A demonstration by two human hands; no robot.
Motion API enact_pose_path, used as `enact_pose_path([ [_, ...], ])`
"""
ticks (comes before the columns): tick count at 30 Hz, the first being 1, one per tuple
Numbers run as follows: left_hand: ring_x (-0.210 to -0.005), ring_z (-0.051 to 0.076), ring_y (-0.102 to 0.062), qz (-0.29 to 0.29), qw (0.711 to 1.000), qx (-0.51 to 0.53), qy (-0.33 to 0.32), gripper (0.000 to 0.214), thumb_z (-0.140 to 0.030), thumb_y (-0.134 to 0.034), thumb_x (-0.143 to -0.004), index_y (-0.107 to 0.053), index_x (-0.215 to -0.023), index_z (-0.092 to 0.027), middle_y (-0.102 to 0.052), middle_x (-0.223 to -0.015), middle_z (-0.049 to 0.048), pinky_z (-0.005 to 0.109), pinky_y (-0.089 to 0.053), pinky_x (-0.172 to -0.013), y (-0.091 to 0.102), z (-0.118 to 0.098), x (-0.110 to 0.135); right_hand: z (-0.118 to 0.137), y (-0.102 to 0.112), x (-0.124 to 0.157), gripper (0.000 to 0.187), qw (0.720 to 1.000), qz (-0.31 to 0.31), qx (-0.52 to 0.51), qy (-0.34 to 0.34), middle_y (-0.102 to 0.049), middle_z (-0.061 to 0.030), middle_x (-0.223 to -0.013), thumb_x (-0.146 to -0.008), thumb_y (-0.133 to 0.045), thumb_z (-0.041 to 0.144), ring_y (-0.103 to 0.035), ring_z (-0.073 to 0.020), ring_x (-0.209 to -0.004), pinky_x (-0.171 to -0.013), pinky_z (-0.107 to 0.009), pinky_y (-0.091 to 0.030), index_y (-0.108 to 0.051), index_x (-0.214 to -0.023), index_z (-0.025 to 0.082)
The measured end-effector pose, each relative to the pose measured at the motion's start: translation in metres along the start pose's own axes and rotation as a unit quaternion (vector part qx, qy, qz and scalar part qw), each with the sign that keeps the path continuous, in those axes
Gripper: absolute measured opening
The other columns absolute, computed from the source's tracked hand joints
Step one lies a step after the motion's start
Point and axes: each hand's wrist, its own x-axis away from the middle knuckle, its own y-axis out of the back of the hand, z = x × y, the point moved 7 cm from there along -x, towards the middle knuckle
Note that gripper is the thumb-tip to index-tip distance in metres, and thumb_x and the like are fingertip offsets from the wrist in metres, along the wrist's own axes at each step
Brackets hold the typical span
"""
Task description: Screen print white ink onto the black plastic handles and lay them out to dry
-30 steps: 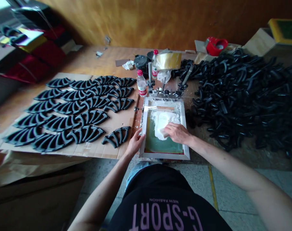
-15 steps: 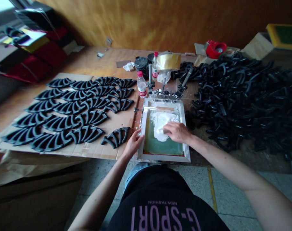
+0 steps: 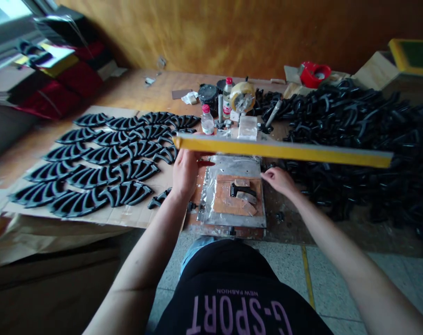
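Wooden workbench (image 3: pixel 134 88): long yellow bar (image 3: pixel 281 150) held crosswise, left hand (image 3: pixel 186 174) gripping its end, right hand (image 3: pixel 279 180) open, empty.

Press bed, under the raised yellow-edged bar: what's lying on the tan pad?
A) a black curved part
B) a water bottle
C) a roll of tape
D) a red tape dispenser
A: the black curved part lies flat on the tan pad, to the left of the right hand.

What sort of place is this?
Probably a small screen-printing workshop: a print bed holding a black part, a yellow-framed mesh screen, and a large heap of black moulded parts.
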Motion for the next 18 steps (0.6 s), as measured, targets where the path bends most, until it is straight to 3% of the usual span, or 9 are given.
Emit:
enact_pose_path([
  [2, -0.086, 0.016, -0.067, -0.012, 0.999, 0.032, 0.005, 0.055, -0.064, -0.038, -0.091, -0.058, -0.118, -0.02, -0.07, -0.092, 0.007, 0.024, -0.055, -0.064, -0.01, 0.005, -0.004, 0.022, -0.038, 0.021, 0.028, 0.995, 0.082, 0.044, 0.03, -0.069, -0.0065, -0.084, -0.083, -0.067, 0.044, -0.061, -0.0175, -0.081, -0.073, -0.024, -0.048, -0.07, -0.078, 0.016],
  [4, -0.087, 0.017, -0.068, -0.04, 0.997, 0.053, 0.043, 0.056, -0.065, -0.04, -0.09, -0.055, -0.121, -0.02, -0.071, -0.096, 0.0082, 0.025, -0.055, -0.063, -0.013, 0.024, 0.01, 0.04, -0.066, 0.035, 0.022, 0.985, 0.144, 0.091, 0.03, -0.069, -0.0106, -0.095, -0.086, -0.066, 0.038, -0.061, -0.0222, -0.095, -0.083, -0.029, -0.045, -0.067, -0.085, 0.016],
  [6, -0.083, 0.019, -0.069, -0.013, 0.985, 0.045, 0.167, 0.058, -0.066, -0.049, -0.086, -0.057, -0.118, -0.018, -0.072, -0.097, 0.0112, 0.025, -0.054, -0.059, -0.02, 0.064, 0.043, 0.052, -0.076, 0.042, 0.018, 0.979, 0.171, 0.108, -0.014, -0.069, -0.0131, -0.095, -0.092, -0.057, 0.031, -0.062, -0.023, -0.095, -0.083, -0.03, -0.044, -0.063, -0.093, 0.014],
  [8, -0.083, 0.023, -0.07, 0.075, 0.936, 0.021, 0.343, 0.059, -0.065, -0.057, -0.081, -0.059, -0.114, -0.017, -0.073, -0.1, 0.0154, 0.028, -0.054, -0.057, -0.032, 0.112, 0.095, 0.069, -0.076, 0.051, 0.017, 0.98, 0.168, 0.095, -0.049, -0.068, -0.0135, -0.093, -0.096, -0.05, 0.028, -0.062, -0.0228, -0.09, -0.078, -0.03, -0.044, -0.059, -0.1, 0.014],
  [10, -0.094, 0.028, -0.07, 0.121, 0.89, 0.033, 0.438, 0.059, -0.066, -0.057, -0.081, -0.06, -0.113, -0.017, -0.071, -0.107, 0.0175, 0.033, -0.057, -0.062, -0.033, 0.144, 0.139, 0.098, -0.074, 0.061, 0.015, 0.988, 0.147, 0.052, -0.003, -0.068, -0.0123, -0.093, -0.097, -0.049, 0.027, -0.061, -0.0228, -0.091, -0.076, -0.031, -0.045, -0.058, -0.1, 0.016],
  [11, -0.098, 0.029, -0.069, 0.114, 0.884, 0.047, 0.451, 0.058, -0.066, -0.055, -0.081, -0.06, -0.111, -0.017, -0.071, -0.109, 0.0176, 0.034, -0.057, -0.065, -0.028, 0.153, 0.152, 0.115, -0.073, 0.066, 0.013, 0.988, 0.142, 0.022, 0.049, -0.067, -0.011, -0.093, -0.097, -0.049, 0.027, -0.06, -0.0224, -0.092, -0.077, -0.031, -0.045, -0.058, -0.097, 0.017],
  [14, -0.092, 0.027, -0.071, 0.037, 0.9, 0.044, 0.433, 0.051, -0.061, -0.057, -0.083, -0.06, -0.101, -0.014, -0.071, -0.105, 0.0166, 0.032, -0.057, -0.064, 0.013, 0.166, 0.161, 0.133, -0.069, 0.071, 0.014, 0.971, 0.143, -0.064, 0.179, -0.065, -0.0054, -0.09, -0.096, -0.052, 0.027, -0.058, -0.0197, -0.092, -0.081, -0.03, -0.046, -0.059, -0.086, 0.02],
  [16, -0.083, 0.023, -0.073, -0.032, 0.912, -0.019, 0.408, 0.044, -0.055, -0.058, -0.084, -0.059, -0.1, -0.014, -0.072, -0.102, 0.0144, 0.029, -0.056, -0.06, 0.064, 0.165, 0.155, 0.095, -0.058, 0.053, 0.016, 0.982, 0.098, -0.068, 0.145, -0.065, -0.0055, -0.091, -0.094, -0.051, 0.023, -0.057, -0.02, -0.093, -0.084, -0.032, -0.046, -0.062, -0.084, 0.02],
  [18, -0.075, 0.019, -0.073, -0.116, 0.915, -0.1, 0.373, 0.037, -0.052, -0.053, -0.088, -0.057, -0.097, -0.015, -0.073, -0.096, 0.0116, 0.027, -0.056, -0.059, 0.127, 0.159, 0.148, 0.023, -0.039, 0.027, 0.02, 1.0, 0.0, -0.018, 0.02, -0.065, -0.0094, -0.095, -0.091, -0.047, 0.014, -0.056, -0.0232, -0.096, -0.087, -0.036, -0.046, -0.066, -0.09, 0.018],
])
